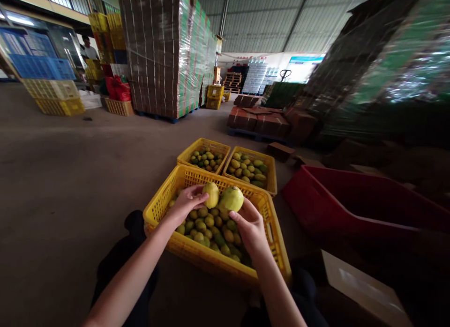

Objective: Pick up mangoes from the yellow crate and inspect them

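My left hand (191, 199) is closed around a yellow-green lemon (211, 195), thumb and fingers on its left side. Beside it, my right hand (250, 224) grips a second, paler green lemon (231, 199) from the right and below. Both fruits are held close together above a large yellow plastic crate (277, 233). Many green and yellow lemons (209, 221) lie loose in that crate. Parts of the pile are hidden behind my hands.
Beyond the large crate stand two smaller yellow crates, left (181, 156) and right (272, 177), both holding lemons. A red bin (305, 200) is at right, with a cardboard piece (362, 285) nearer me. Wrapped pallet stacks (151, 55) rise behind; a person (89, 50) is far left.
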Demonstrator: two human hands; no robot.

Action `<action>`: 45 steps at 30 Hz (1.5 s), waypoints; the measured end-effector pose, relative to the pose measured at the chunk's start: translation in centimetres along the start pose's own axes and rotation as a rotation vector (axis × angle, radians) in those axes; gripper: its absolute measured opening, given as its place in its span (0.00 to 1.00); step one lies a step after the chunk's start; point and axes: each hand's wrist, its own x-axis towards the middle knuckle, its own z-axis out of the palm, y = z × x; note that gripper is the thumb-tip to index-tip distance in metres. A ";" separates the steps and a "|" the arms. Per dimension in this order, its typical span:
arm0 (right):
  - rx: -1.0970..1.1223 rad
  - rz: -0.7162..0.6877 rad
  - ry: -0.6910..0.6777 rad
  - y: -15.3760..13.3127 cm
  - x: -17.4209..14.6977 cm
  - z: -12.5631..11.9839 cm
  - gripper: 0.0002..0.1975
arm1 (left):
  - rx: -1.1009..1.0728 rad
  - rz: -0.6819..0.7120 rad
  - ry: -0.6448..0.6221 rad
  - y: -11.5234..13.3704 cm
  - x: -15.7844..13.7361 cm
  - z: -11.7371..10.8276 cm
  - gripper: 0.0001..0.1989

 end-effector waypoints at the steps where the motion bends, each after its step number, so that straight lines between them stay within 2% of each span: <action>1: 0.015 0.027 -0.009 -0.1 0.0 0.0 0.27 | -0.033 -0.006 -0.002 0.1 -0.1 0.0 0.29; 6: 0.094 0.118 0.018 -0.4 -0.1 0.0 0.23 | -0.104 -0.007 0.015 0.0 -0.3 -0.2 0.26; 14: 0.015 0.177 0.044 0.0 -0.1 0.2 0.22 | 0.117 -0.006 0.178 -0.8 -0.2 -0.3 0.25; 18: -0.018 0.188 0.059 0.4 -0.1 0.3 0.25 | 0.162 -0.040 0.136 -1.2 -0.1 0.1 0.21; 22: 0.008 0.213 0.041 1.0 0.2 0.2 0.26 | 0.090 -0.067 0.078 -1.5 0.1 0.1 0.24; 29: 0.139 0.281 0.116 1.7 0.6 0.0 0.29 | 0.007 -0.129 0.184 -1.3 0.4 -0.1 0.24; 35: 0.076 0.286 0.104 1.7 0.5 0.3 0.27 | 0.017 -0.162 0.149 -1.6 0.3 0.0 0.16; 41: 0.092 0.307 0.086 1.6 0.4 0.8 0.22 | 0.045 -0.179 0.018 -1.8 -0.3 0.9 0.16; 45: 0.089 0.359 0.039 1.8 0.6 0.8 0.21 | 0.062 -0.233 0.049 -2.0 -0.2 1.4 0.15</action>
